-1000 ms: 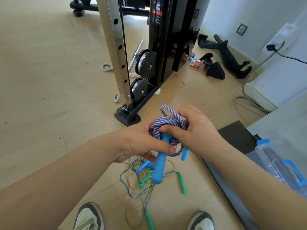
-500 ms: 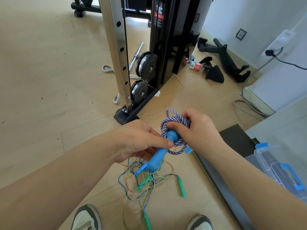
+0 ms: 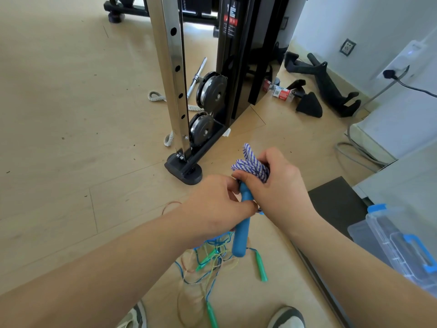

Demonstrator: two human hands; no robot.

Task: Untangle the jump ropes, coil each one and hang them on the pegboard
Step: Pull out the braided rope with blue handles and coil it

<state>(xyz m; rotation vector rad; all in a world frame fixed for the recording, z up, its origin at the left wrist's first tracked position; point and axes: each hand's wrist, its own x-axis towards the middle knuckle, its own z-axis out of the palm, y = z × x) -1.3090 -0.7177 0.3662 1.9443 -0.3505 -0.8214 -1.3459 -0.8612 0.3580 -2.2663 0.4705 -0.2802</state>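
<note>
A purple-and-white braided jump rope (image 3: 254, 165) is bunched into a coil in front of me, and its blue handle (image 3: 241, 229) hangs down from the coil. My right hand (image 3: 277, 183) grips the coil from the right, thumb across its front. My left hand (image 3: 216, 205) pinches the upper part of the blue handle just below the coil. On the floor beneath lies a tangle of thin blue, yellow and orange ropes (image 3: 208, 263) with green handles (image 3: 260, 266). No pegboard is in view.
A steel-and-black cable machine (image 3: 179, 95) with weight plates (image 3: 212, 91) stands ahead on the wooden floor. A clear bin with blue latches (image 3: 402, 245) sits at the right beside a black mat (image 3: 335, 200). Black attachments (image 3: 326, 84) lie near the wall. My shoes (image 3: 287, 317) are below.
My hands have shifted slightly right and closer together. The blue handle swung from slanting down-left to hanging nearly straight down, and the coil is bunched tighter in my right hand.
</note>
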